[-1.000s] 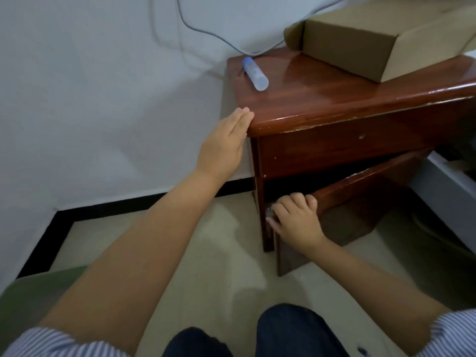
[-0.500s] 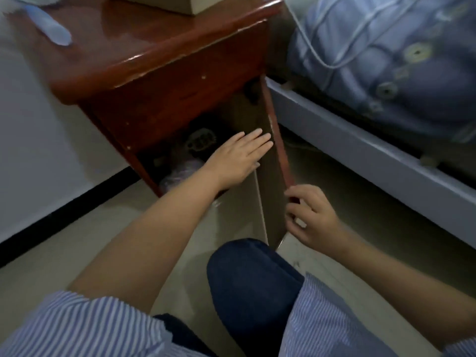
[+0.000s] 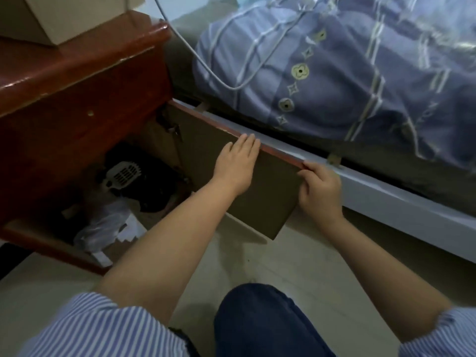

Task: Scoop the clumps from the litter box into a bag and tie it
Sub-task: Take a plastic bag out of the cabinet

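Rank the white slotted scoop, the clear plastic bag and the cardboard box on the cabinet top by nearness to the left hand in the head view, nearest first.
From the left hand, flat on the open door:
1. White slotted scoop, inside the cabinet, to its left.
2. Clear plastic bag, lower left on the cabinet floor.
3. Cardboard box, on the cabinet top, upper left.

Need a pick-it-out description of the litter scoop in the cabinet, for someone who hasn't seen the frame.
Start at the red-brown wooden cabinet left of the bed; its door is swung open. Inside the dark compartment, toward the back, the litter scoop lies on something black, above a crumpled clear plastic bag. It is the only pale, flat piece with rows of slots.
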Tool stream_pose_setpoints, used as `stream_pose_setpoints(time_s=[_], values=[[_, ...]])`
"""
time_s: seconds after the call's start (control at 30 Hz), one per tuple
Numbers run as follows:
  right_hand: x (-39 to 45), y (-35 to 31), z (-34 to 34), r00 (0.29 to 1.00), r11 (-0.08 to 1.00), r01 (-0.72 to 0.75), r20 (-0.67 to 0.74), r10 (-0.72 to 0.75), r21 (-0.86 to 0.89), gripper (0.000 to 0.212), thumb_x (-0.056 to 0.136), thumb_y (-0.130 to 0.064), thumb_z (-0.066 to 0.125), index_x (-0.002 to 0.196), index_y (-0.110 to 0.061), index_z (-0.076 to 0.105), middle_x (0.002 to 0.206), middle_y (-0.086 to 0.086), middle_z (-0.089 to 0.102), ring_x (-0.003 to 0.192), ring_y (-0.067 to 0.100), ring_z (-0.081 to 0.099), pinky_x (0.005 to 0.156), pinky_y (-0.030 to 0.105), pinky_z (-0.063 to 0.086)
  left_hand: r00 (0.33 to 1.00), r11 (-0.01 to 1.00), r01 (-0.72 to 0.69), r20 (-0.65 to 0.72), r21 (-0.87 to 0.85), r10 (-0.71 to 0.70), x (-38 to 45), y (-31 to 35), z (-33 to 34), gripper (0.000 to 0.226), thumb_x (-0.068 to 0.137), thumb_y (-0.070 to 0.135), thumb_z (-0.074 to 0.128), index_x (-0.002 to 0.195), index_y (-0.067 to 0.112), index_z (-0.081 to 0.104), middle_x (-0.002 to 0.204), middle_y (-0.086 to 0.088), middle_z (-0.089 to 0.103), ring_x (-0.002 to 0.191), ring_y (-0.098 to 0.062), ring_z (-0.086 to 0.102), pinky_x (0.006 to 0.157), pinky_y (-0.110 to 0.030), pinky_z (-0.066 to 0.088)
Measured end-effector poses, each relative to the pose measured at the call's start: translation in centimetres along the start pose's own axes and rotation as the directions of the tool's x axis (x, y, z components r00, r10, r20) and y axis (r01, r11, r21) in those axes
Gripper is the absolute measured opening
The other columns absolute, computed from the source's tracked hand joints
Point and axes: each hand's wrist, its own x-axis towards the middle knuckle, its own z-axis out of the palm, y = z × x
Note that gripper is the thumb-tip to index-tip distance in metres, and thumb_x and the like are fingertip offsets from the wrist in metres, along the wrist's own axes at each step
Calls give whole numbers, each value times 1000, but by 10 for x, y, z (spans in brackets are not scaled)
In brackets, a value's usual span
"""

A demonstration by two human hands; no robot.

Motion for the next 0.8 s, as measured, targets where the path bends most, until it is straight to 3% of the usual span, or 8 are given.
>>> stream_pose_setpoints(time_s=[0.13,0.2,0.3,0.47,0.57,0.63,0.7,0.8], values=[[18,-2,5,988,956,-4,146,49,-293,25,70,-7,45,73,5,66,108,30,63,100,42,63,89,61,41,989,984,137,37,112,-142,-17,-20,12,62,97,16,35,151,11,3,158,-8,-3,146,-23,-4,117,-39,10],[23,-15,7,941,928,-33,303,154,-370,25,80,-8,50,96,6,63,141,31,36,134,42,33,109,62,15,971,964,198,97,178,-218,-37,-42,18,63,97,20,37,150,11,5,158,-9,-1,146,-24,-4,117,-41,9],[27,-38,20,875,929,59,467,127,-364,41,90,-18,45,127,-3,48,156,15,6,145,28,-1,115,52,-4,931,925,302,139,231,-339,-74,-78,25,61,97,22,38,150,10,9,158,-9,2,146,-25,-3,117,-42,8],[28,-112,73,785,947,299,596,-172,-121,42,91,-19,42,131,-6,46,155,9,17,146,24,3,118,44,4,864,856,445,128,263,-488,-146,-124,36,58,97,21,38,149,10,13,157,-9,5,146,-25,-2,117,-43,5],[24,-157,119,663,901,433,668,-337,25,43,91,-15,39,132,-6,45,148,11,33,142,26,19,116,41,14,813,813,492,169,311,-557,-184,-146,60,56,98,23,34,148,9,15,157,-9,8,146,-24,-2,117,-43,3],[22,-181,153,561,865,493,728,-395,90,38,90,-16,40,125,-5,50,136,15,45,130,29,37,106,37,30,819,797,495,121,347,-561,-202,-161,81,48,96,18,34,142,7,33,151,-14,27,144,-27,11,117,-45,7],[20,-200,187,458,839,520,776,-434,162,32,91,-16,42,117,-4,55,124,17,55,116,32,51,93,35,43,862,776,473,-37,417,-506,-215,-176,99,39,84,7,36,104,3,69,113,-17,64,119,-31,39,108,-47,23],[19,-218,237,377,816,532,800,-467,226,29,91,-19,43,112,-4,58,117,17,60,108,32,57,86,34,48,841,728,460,14,509,-541,-226,-192,112,30,66,11,47,70,6,75,81,-13,71,89,-28,61,98,-43,29]])
